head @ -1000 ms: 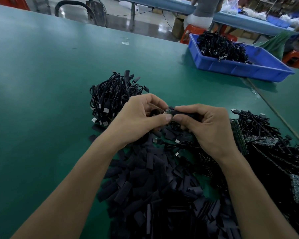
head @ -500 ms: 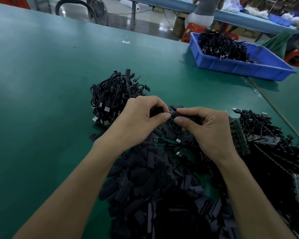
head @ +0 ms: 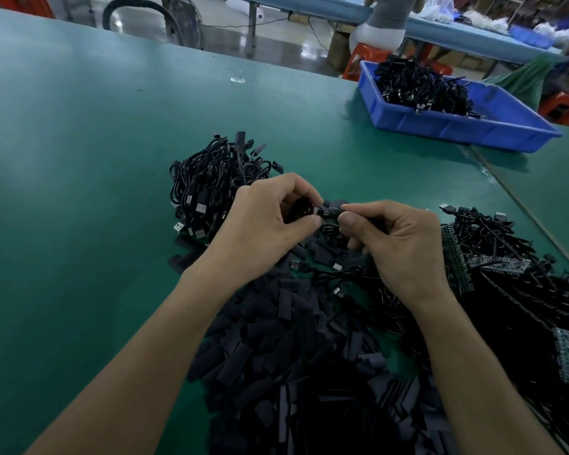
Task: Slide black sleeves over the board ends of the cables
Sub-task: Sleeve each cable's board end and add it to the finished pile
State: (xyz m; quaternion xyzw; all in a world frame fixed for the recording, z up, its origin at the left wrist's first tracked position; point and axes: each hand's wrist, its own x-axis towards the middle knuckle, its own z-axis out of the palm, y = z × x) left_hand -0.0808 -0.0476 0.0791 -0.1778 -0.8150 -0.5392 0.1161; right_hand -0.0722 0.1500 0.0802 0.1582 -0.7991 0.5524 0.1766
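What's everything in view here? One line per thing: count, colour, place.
table: one, green, fills the view
loose sleeves: a big pile, black, near edge between the forearms
cable bundle: one heap, black with silver plugs, beyond the left hand
board cables: one heap, black with green boards, right side
blue tray: one, blue, far right of table
tray cables: one heap, black, inside the tray
stools: at least two, orange-red, on the floor past the table
held cable: one, black, between the hands
left hand: fingers pinch the held cable
right hand: fingers pinch the held cable's other side
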